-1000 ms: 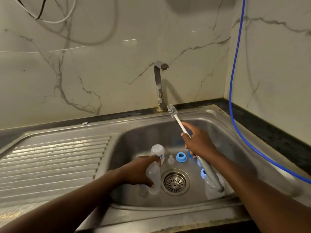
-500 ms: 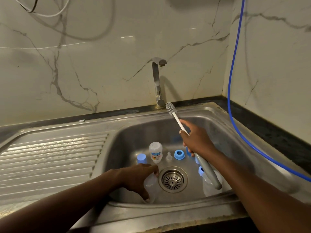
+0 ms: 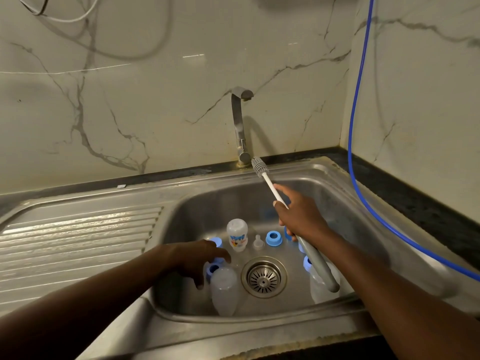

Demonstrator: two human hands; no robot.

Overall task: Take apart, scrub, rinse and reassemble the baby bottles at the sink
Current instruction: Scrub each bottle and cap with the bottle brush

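The steel sink (image 3: 337, 178) lies under both hands, and the tap (image 3: 237, 126) is beyond the right hand (image 3: 301, 216). This hand grips the long bottle brush (image 3: 272, 187) at the middle, with its bristle head up near the tap base. A clear bottle (image 3: 224, 292) lies on its side just below the left hand (image 3: 197, 258). That hand's fingers are loosely bent over a blue ring (image 3: 214, 267); I cannot tell whether they pinch it. A printed bottle (image 3: 237, 235) stands just beyond them. A teat (image 3: 258, 241) sits between the hands. The parts look separated already, so I judge the step to be scrubbing. Next the left hand should take one piece and the brush head must turn down to it.
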